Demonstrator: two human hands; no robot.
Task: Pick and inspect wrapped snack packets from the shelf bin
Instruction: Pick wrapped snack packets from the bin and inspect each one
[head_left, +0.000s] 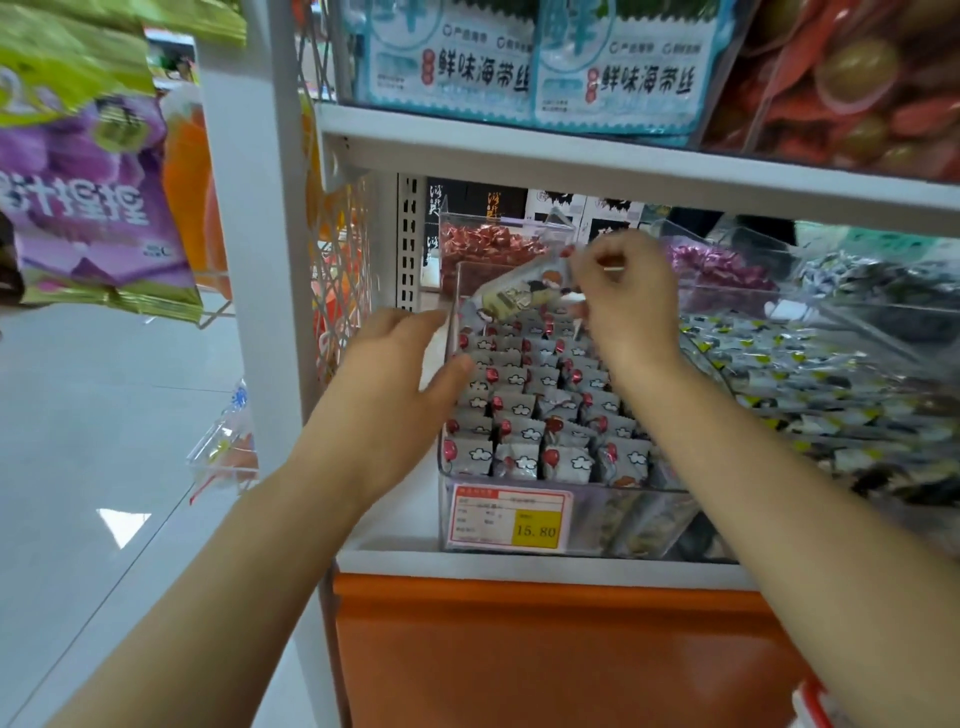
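Observation:
A clear plastic bin (519, 486) on the white shelf holds rows of small grey snack packets (524, 410) printed with clouds and red dots. My right hand (626, 301) is raised over the back of the bin and pinches one end of a wrapped snack packet (522, 293), which hangs tilted above the rows. My left hand (400, 384) hovers at the bin's left edge with straight, relaxed fingers reaching toward that packet, holding nothing. A price tag (511, 517) reading 15.80 sits on the bin's front.
Another clear bin of grey and yellow packets (810, 374) stands to the right, and bins of red (488, 247) and purple candies (719, 270) behind. The upper shelf (571, 156) hangs low overhead. A white upright post (260, 260) and hanging purple bags (88, 197) are left.

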